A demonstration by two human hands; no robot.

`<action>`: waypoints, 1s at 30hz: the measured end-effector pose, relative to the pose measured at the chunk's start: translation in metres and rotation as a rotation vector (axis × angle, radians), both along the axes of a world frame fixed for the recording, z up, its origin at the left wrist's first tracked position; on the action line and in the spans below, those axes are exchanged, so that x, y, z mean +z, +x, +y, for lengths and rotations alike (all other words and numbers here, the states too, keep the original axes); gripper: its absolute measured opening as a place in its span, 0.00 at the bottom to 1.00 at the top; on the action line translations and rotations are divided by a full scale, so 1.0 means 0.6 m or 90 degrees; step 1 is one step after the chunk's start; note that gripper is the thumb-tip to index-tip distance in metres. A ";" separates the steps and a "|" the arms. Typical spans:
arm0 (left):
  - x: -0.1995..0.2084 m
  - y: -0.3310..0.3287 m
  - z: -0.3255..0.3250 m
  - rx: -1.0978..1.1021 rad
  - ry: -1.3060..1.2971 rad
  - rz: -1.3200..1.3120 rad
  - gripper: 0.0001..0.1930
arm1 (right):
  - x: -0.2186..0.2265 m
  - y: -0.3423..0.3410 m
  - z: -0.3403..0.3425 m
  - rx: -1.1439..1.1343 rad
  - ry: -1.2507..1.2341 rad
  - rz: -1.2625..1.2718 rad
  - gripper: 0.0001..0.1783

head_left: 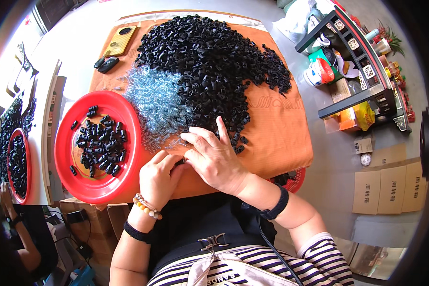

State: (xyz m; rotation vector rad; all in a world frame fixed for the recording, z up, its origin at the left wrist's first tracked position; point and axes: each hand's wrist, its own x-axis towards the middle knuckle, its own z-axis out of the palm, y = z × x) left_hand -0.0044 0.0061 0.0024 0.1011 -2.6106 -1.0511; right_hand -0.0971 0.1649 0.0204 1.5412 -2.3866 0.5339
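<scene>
My left hand (pixel 158 177) is closed at the table's near edge, its thumb and forefinger pinching a small black plastic piece (pixel 180 162) that is mostly covered by fingers. Right against it, my right hand (pixel 215 159) bends its fingers toward the same spot, with one finger raised. Whatever sits between the right fingertips is too small to make out. Beyond my hands lies a pile of small silvery springs (pixel 155 97), and behind and right of it a large heap of black plastic pieces (pixel 200 52). To the left, a red round tray (pixel 66 148) holds several black cylindrical pieces (pixel 100 145).
An orange cloth (pixel 281 128) covers the table. At its far left lie a yellow phone-like case (pixel 120 42) and a black key fob (pixel 108 65). A red basket (pixel 298 180) shows under the right edge. Cardboard boxes (pixel 391 188) and a dark shelf (pixel 362 52) stand right; a mirror reflects the table at left.
</scene>
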 end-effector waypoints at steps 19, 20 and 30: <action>0.009 0.003 -0.013 -0.033 0.190 -0.005 0.11 | 0.015 -0.014 -0.003 0.024 -0.065 -0.178 0.11; 0.005 0.002 -0.014 -0.036 0.179 0.004 0.11 | 0.017 -0.013 -0.004 0.026 -0.059 -0.178 0.11; 0.008 0.005 -0.014 -0.005 0.239 -0.035 0.11 | 0.016 -0.003 -0.013 -0.014 -0.080 -0.193 0.10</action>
